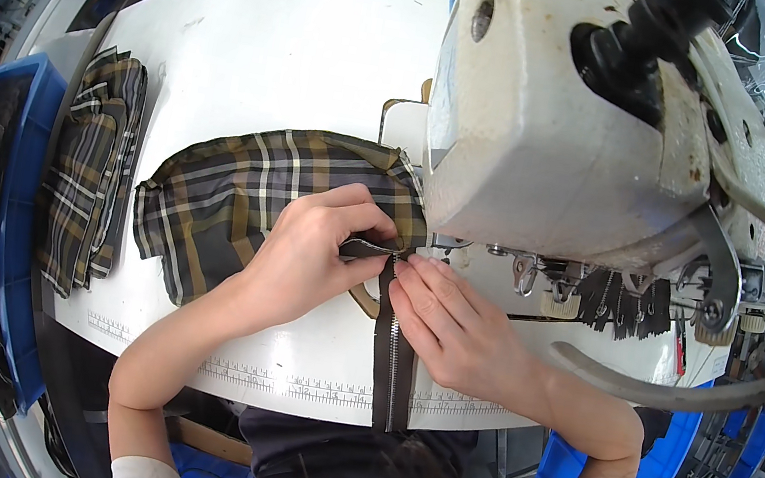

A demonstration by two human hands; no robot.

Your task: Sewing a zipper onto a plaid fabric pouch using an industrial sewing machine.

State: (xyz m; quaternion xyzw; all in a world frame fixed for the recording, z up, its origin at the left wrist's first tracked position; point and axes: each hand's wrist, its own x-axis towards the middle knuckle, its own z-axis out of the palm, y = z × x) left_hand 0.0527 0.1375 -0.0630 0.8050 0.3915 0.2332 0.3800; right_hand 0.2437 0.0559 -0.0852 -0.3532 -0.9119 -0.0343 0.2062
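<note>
A plaid fabric piece (256,181) in brown, black and white lies on the white table, its right end at the sewing machine (533,113). My left hand (317,244) pinches the folded lower edge of this fabric between thumb and fingers. A dark zipper (391,361) with metal teeth runs from the fabric's edge down over the table's front edge. My right hand (444,324) lies on the zipper's upper end, fingers pressed together, close beside the left fingertips. The machine's needle area is mostly hidden behind its head.
A stack of plaid pieces (93,173) lies at the table's left. Beyond it stands a blue bin (45,126) holding dark cloth. A ruler strip (280,383) runs along the front edge. A grey hose (678,396) curves at the right, near dark fringe (627,303).
</note>
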